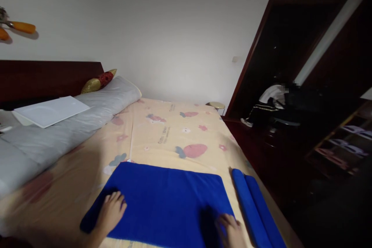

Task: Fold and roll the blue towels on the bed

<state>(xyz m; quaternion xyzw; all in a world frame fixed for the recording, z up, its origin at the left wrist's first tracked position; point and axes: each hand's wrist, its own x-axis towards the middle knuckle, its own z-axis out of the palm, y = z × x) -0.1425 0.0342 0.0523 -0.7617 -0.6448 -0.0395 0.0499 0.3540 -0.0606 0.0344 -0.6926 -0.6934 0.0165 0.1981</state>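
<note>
Both palms press flat, fingers spread, gripping nothing — left hand and right hand on the blue towel laid across the bed; two rolled towels beside it look finished — this one unrolled.

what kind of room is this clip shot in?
Most likely a home bedroom: a bed with a fruit-print sheet, a dark wooden headboard with grey pillows, and a dark wardrobe. Both hands rest flat on a blue towel.

Blue towel spread flat on bed sheet, near foot edge; left corner slightly folded under.
</note>
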